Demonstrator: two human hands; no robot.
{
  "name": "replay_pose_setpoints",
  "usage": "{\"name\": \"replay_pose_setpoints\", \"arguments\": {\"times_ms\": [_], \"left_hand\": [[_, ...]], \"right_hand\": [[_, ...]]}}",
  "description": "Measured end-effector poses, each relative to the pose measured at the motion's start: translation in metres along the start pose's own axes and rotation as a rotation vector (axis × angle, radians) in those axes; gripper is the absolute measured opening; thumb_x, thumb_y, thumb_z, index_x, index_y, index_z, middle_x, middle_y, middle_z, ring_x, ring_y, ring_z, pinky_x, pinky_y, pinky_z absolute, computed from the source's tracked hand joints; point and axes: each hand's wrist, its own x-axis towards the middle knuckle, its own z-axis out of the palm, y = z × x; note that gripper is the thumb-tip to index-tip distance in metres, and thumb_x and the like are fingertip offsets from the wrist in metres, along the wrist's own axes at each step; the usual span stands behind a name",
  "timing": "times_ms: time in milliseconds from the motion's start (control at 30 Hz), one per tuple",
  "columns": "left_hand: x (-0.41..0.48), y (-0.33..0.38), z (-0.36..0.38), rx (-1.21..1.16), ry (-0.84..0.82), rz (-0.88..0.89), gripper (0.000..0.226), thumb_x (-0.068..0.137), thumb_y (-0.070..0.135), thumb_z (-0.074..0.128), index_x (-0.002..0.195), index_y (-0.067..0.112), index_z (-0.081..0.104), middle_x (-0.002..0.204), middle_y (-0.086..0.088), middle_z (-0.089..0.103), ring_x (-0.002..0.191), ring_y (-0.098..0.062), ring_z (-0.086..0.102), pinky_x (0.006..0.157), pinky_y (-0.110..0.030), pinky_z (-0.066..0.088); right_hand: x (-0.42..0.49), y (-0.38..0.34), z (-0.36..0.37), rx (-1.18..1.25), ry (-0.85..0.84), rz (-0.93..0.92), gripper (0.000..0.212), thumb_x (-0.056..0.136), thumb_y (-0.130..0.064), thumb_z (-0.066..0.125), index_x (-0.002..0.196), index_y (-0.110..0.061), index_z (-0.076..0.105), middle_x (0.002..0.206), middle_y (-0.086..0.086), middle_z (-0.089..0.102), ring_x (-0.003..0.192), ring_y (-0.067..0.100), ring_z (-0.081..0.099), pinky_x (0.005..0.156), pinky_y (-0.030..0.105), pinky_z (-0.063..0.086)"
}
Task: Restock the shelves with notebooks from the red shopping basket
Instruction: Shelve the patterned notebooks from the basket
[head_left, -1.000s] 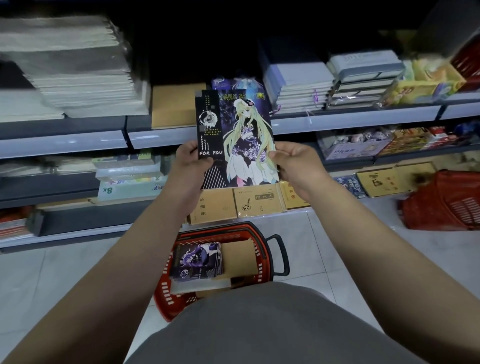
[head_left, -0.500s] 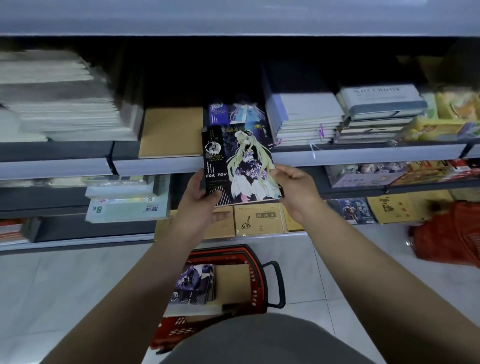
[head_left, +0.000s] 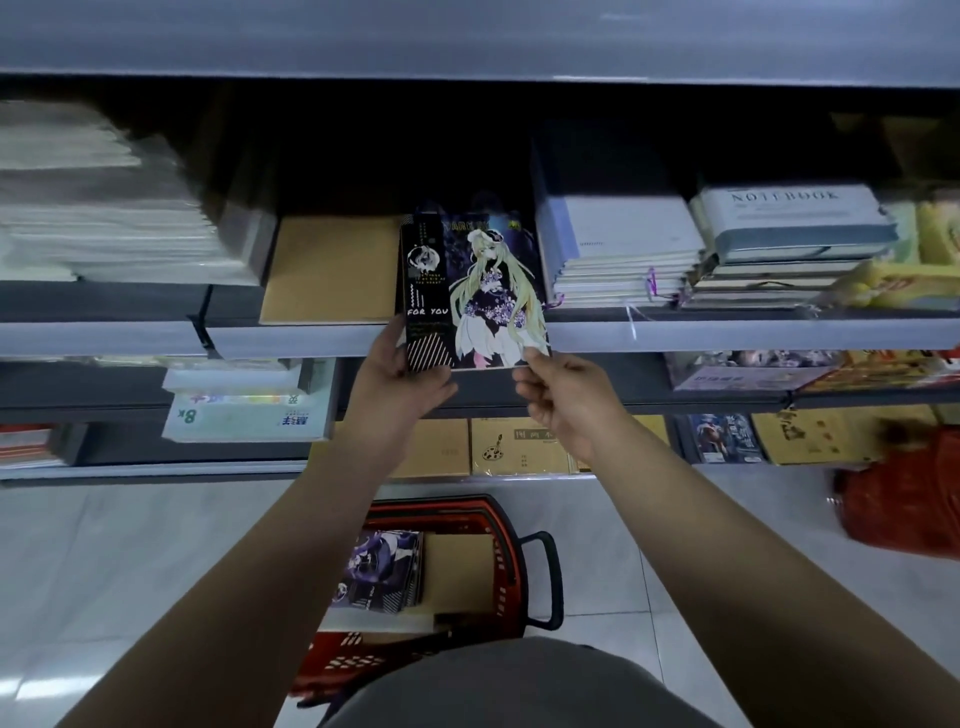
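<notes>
1. Notebook (head_left: 475, 293) with the blonde anime cover sits in both my hands, its far end already over the lip of the middle shelf (head_left: 291, 338), between the kraft pad (head_left: 327, 267) and the white stack (head_left: 621, 254). A matching dark cover shows just behind it, so I judge this is its slot.
2. Left hand (head_left: 400, 382) grips the lower left corner, thumb on the cover. Right hand (head_left: 563, 392) pinches the lower right corner with curled fingers.
3. To do this well, I'd keep the notebook flat and square to the shelf edge, slide it straight back onto the matching pile, and let go only once its weight rests there. The white stack's loose strings hang near the right corner and could snag.
4. Counts from the head view: one notebook in hand; two red baskets, one (head_left: 511, 525) at my feet, another (head_left: 904, 504) blurred at right. In the near basket I see one anime stack (head_left: 382, 569) and one kraft stack; copies per stack I cannot tell.
</notes>
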Motion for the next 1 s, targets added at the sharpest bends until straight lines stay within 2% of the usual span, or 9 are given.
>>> {"name": "replay_pose_setpoints", "arguments": {"times_ms": [67, 167, 267, 333, 400, 467, 600, 900, 1000], "left_hand": [[0.005, 0.001, 0.002, 0.021, 0.054, 0.01, 0.066, 0.091, -0.013, 0.055, 0.146, 0.018, 0.037, 0.11, 0.01, 0.064, 0.095, -0.009, 0.065, 0.077, -0.024, 0.059], [0.012, 0.004, 0.007, 0.035, 0.186, 0.022, 0.059, 0.091, -0.01, 0.059, 0.143, 0.014, 0.045, 0.122, 0.002, 0.052, 0.093, -0.01, 0.064, 0.071, -0.02, 0.059], [0.02, 0.006, 0.009, 0.079, 0.239, 0.048, 0.051, 0.089, -0.007, 0.064, 0.135, 0.012, 0.053, 0.102, 0.011, 0.059, 0.084, -0.005, 0.064, 0.067, -0.018, 0.058], [0.026, 0.007, 0.009, 0.12, 0.264, 0.069, 0.048, 0.088, -0.006, 0.066, 0.132, 0.01, 0.055, 0.104, 0.006, 0.064, 0.08, -0.003, 0.067, 0.067, -0.019, 0.058], [0.034, 0.007, 0.009, 0.151, 0.296, 0.097, 0.046, 0.088, -0.005, 0.067, 0.131, 0.008, 0.057, 0.11, 0.0, 0.064, 0.089, -0.011, 0.068, 0.069, -0.022, 0.058], [0.041, 0.007, 0.01, 0.172, 0.32, 0.135, 0.043, 0.089, -0.007, 0.064, 0.13, 0.005, 0.057, 0.101, 0.004, 0.064, 0.09, -0.015, 0.068, 0.067, -0.021, 0.057], [0.048, 0.006, 0.013, 0.172, 0.34, 0.17, 0.039, 0.093, -0.01, 0.053, 0.129, 0.002, 0.057, 0.084, 0.011, 0.064, 0.073, -0.004, 0.062, 0.066, -0.018, 0.053], [0.051, 0.003, 0.015, 0.165, 0.309, 0.156, 0.045, 0.093, -0.008, 0.055, 0.136, 0.004, 0.053, 0.096, -0.006, 0.063, 0.085, -0.014, 0.058, 0.081, -0.027, 0.051], [0.054, 0.003, 0.014, 0.204, 0.308, 0.15, 0.044, 0.093, -0.006, 0.055, 0.135, 0.008, 0.055, 0.087, 0.001, 0.064, 0.077, -0.012, 0.056, 0.079, -0.029, 0.05]], "right_hand": [[0.005, -0.004, 0.002, 0.041, -0.005, 0.001, 0.01, 0.096, -0.017, 0.06, 0.088, -0.012, 0.063, 0.074, -0.002, 0.07, 0.062, 0.006, 0.06, 0.052, 0.018, 0.043], [0.012, -0.009, 0.003, 0.081, 0.0, 0.017, 0.01, 0.098, -0.011, 0.056, 0.091, -0.011, 0.063, 0.079, -0.001, 0.072, 0.065, 0.005, 0.06, 0.054, 0.019, 0.043], [0.018, -0.013, 0.007, 0.1, 0.023, 0.029, 0.012, 0.098, -0.012, 0.055, 0.089, -0.013, 0.062, 0.075, -0.003, 0.073, 0.063, 0.005, 0.061, 0.052, 0.018, 0.044], [0.023, -0.016, 0.011, 0.098, 0.042, 0.034, 0.012, 0.098, -0.015, 0.056, 0.088, -0.014, 0.062, 0.071, -0.004, 0.072, 0.06, 0.004, 0.063, 0.048, 0.016, 0.044], [0.027, -0.02, 0.016, 0.1, 0.054, 0.05, 0.012, 0.098, -0.018, 0.056, 0.09, -0.014, 0.063, 0.067, -0.005, 0.072, 0.056, 0.003, 0.064, 0.043, 0.015, 0.043], [0.032, -0.023, 0.02, 0.098, 0.058, 0.072, 0.013, 0.098, -0.022, 0.056, 0.09, -0.015, 0.063, 0.063, -0.006, 0.072, 0.053, 0.002, 0.064, 0.041, 0.013, 0.041], [0.039, -0.029, 0.027, 0.096, 0.051, 0.106, 0.017, 0.098, -0.027, 0.057, 0.085, -0.016, 0.061, 0.062, -0.006, 0.071, 0.053, 0.004, 0.065, 0.042, 0.013, 0.043], [0.046, -0.028, 0.029, 0.101, 0.058, 0.138, 0.023, 0.095, -0.035, 0.06, 0.081, -0.017, 0.062, 0.062, -0.006, 0.071, 0.057, 0.007, 0.066, 0.047, 0.016, 0.046], [0.047, -0.027, 0.029, 0.098, 0.058, 0.135, 0.023, 0.095, -0.035, 0.061, 0.081, -0.017, 0.062, 0.062, -0.006, 0.071, 0.058, 0.007, 0.067, 0.05, 0.018, 0.047]]}}
